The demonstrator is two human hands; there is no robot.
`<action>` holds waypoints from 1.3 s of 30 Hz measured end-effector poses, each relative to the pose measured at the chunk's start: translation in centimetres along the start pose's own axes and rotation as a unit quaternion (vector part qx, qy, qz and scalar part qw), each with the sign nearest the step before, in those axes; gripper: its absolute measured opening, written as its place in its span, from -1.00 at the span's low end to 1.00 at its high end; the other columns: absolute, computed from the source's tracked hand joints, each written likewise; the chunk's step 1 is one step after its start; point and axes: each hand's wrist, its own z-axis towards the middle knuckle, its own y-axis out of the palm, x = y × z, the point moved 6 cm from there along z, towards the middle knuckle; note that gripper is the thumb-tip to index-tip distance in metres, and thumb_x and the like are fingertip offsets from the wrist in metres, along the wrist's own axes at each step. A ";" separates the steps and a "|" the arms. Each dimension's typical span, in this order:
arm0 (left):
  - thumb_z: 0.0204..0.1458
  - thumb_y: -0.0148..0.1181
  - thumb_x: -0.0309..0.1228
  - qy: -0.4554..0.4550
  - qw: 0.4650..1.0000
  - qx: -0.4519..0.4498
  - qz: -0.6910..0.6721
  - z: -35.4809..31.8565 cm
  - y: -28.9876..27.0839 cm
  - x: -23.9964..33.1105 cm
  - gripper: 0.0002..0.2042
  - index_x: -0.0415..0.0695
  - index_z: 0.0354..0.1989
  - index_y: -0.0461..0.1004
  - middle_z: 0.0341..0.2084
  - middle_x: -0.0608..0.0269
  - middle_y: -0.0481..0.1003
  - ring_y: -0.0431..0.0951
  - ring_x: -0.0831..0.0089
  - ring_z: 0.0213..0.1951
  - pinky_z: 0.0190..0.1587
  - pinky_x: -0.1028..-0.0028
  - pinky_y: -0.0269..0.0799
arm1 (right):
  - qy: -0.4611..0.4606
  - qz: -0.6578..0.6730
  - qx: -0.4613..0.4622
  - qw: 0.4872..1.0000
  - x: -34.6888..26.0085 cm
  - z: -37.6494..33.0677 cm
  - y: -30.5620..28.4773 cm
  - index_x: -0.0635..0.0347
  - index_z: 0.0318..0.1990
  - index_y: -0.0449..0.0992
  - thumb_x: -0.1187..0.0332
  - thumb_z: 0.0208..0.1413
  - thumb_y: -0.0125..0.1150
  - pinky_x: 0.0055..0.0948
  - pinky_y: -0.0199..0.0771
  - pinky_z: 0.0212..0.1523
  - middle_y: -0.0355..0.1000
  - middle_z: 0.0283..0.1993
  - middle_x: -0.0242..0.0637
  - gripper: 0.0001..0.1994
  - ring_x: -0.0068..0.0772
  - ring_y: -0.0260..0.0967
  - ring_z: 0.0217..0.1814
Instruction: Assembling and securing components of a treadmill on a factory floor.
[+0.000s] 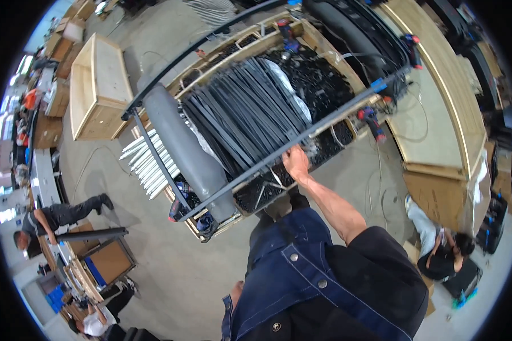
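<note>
My right hand (296,163) reaches to the near rail of a long black metal frame (250,175), its fingers curled closed against the bar; the fingertips are partly hidden. Inside the frame, just beyond that hand, lies a wide row of dark flat strips (244,111) side by side. A grey padded roll (182,145) runs across the frame left of the strips, and a second dark roll (347,40) lies at its far right end. My left hand (237,291) hangs low beside my blue jacket, only a small part showing, so its fingers are hidden.
A wooden bench tray under the frame holds many small black parts (318,74). Cordless drills (371,122) hang along its right side. White slats (151,162) stick out at left. Wooden crates (99,88) stand nearby, and several people work at the sides. Cables trail on the floor.
</note>
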 end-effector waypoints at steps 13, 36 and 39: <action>0.27 0.04 -0.26 0.195 0.953 0.023 0.230 -11.4 14.8 -5.7 -0.60 -0.33 0.13 0.42 -0.07 -0.01 0.57 0.58 0.26 0.01 0.05 0.37 0.53 | -0.146 -0.088 -0.265 0.949 0.3 2.9 7.4 0.30 -0.15 0.37 0.16 0.06 0.36 0.08 0.49 -0.11 0.52 -0.26 0.10 -0.59 0.23 0.51 -0.18; 0.23 0.21 -0.18 0.331 0.935 -0.105 0.078 -11.4 33.1 11.0 -0.69 -0.24 -0.25 0.57 -0.46 0.29 0.55 0.50 0.56 -0.45 -0.40 0.54 0.41 | 0.000 0.188 -0.278 0.942 7.1 -6.2 -3.7 0.18 -0.15 0.40 0.07 0.31 0.16 -0.47 0.03 -0.77 0.15 -0.69 -0.52 -0.67 -0.63 0.07 -0.78; 0.28 0.11 0.02 0.334 0.905 -0.263 0.022 -14.3 42.1 16.5 -0.50 -0.19 0.10 0.49 -0.10 0.19 0.58 0.59 0.40 -0.15 -0.06 0.38 0.53 | 0.086 0.163 -0.328 0.927 9.0 -13.0 -11.3 0.19 -0.20 0.44 0.02 0.29 0.15 -0.45 0.11 -0.68 0.21 -0.63 -0.50 -0.64 -0.63 0.12 -0.70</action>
